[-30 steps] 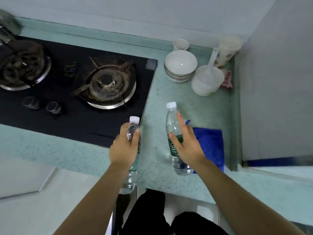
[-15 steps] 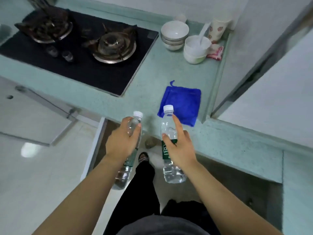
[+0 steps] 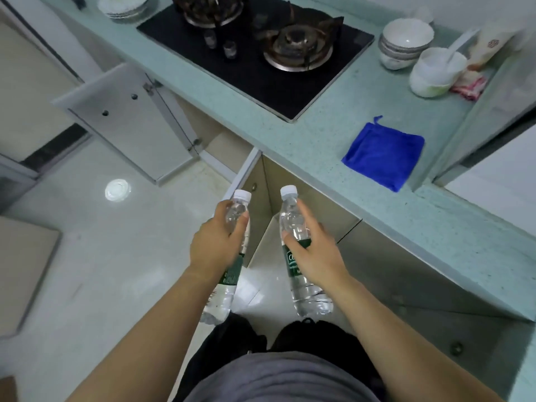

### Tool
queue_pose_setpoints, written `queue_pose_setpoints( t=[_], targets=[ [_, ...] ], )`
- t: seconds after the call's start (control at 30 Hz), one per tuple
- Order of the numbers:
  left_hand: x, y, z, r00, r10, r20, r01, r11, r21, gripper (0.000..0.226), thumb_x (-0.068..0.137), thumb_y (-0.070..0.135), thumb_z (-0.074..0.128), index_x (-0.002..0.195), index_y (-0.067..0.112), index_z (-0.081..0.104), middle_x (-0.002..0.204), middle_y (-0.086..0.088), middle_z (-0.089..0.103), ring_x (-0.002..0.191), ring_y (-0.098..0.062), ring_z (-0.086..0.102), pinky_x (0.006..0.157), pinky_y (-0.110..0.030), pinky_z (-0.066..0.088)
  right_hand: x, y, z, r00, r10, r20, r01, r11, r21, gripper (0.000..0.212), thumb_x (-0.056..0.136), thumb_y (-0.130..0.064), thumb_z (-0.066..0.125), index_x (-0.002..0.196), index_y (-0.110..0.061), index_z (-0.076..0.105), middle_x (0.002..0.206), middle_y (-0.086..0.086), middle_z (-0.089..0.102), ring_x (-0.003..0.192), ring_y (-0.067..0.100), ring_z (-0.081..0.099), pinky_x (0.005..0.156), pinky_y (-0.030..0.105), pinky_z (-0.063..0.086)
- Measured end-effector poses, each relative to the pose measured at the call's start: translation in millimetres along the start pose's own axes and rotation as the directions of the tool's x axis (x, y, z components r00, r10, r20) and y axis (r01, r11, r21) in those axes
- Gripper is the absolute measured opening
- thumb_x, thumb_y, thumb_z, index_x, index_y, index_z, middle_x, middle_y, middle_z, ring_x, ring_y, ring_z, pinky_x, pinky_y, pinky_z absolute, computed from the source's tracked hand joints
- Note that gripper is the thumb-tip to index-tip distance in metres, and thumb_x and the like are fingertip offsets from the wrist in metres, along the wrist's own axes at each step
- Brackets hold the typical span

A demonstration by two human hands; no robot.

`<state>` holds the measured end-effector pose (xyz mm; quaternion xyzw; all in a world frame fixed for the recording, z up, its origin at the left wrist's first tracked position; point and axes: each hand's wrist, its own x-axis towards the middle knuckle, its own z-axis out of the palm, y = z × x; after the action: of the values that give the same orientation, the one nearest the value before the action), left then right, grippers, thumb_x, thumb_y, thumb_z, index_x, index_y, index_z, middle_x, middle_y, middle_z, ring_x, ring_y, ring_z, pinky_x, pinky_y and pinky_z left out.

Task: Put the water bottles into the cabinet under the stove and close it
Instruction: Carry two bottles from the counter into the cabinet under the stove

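L hand grips left bottle; R hand grips right bottle. Both btls side by side, caps up, over floor, near counter edge. Cabinet door under stove open, far left.

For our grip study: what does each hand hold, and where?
The left hand grips one water bottle around its upper body; right hand grips the other bottle at its label.
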<state>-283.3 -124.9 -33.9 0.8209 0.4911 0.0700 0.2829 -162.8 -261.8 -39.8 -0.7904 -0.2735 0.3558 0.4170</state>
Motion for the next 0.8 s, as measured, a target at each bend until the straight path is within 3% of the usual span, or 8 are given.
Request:
queue_pose_setpoints(
  t=[0.2,0.33,0.47,0.57,0.8],
  targets=[
    [13.5,-87.6,-56.7,0.995,-0.055,-0.087,0.051,0.998,-0.047,0.045,0.092,0.051,0.038,0.131,0.027,0.038,0.106,-0.012,0.066,0.097,-0.033,0.06,0.069,-0.03,0.036,17.0,-54.2,88.9,0.993,-0.053,0.105,0.059,0.997,-0.055,0.064,0.088,-0.044,0.053,0.133,-0.062,0.011,0.147,-0.003,0.035,0.133,0.021,0.036,0.106,0.047,0.034],
    [32.1,-172.1,-106.6,0.993,-0.063,-0.102,0.057,0.997,-0.054,0.047,0.092,0.051,0.037,0.133,0.026,0.037,0.107,-0.013,0.066,0.098,-0.032,0.06,0.069,-0.03,0.035,35.5,-93.6,178.9,0.984,-0.059,0.169,0.074,0.994,-0.085,0.063,0.087,-0.048,0.051,0.131,-0.064,0.008,0.144,0.0,0.038,0.128,0.024,0.041,0.104,0.052,0.038],
    [56.8,-255.5,-152.8,0.994,-0.092,-0.065,0.091,0.995,-0.032,0.049,0.091,0.052,0.038,0.134,0.027,0.036,0.111,-0.011,0.064,0.101,-0.031,0.059,0.071,-0.03,0.037,48.9,-129.6,271.5,0.976,-0.022,0.217,0.051,0.99,-0.133,0.063,0.09,-0.046,0.049,0.134,-0.06,0.006,0.135,0.004,0.042,0.123,0.023,0.043,0.093,0.037,0.036],
    [82.3,-301.3,-182.2,0.995,-0.073,-0.069,0.072,0.997,-0.024,0.048,0.091,0.053,0.038,0.133,0.029,0.034,0.106,-0.01,0.063,0.095,-0.031,0.06,0.069,-0.03,0.038,64.2,-156.1,325.8,0.97,-0.046,0.238,0.086,0.983,-0.162,0.064,0.09,-0.046,0.049,0.135,-0.059,0.006,0.132,0.005,0.044,0.119,0.024,0.047,0.089,0.034,0.037],
    [162.6,-352.8,-217.1,1.0,-0.001,0.024,-0.001,0.998,0.067,0.047,0.09,0.057,0.033,0.131,0.034,0.033,0.098,-0.01,0.063,0.087,-0.03,0.06,0.07,-0.034,0.045,120.8,-182.6,370.6,0.986,-0.024,0.163,0.061,0.973,-0.222,0.067,0.09,-0.044,0.05,0.137,-0.057,0.004,0.126,0.004,0.043,0.093,0.013,0.044,0.081,0.029,0.036]
  ],
)
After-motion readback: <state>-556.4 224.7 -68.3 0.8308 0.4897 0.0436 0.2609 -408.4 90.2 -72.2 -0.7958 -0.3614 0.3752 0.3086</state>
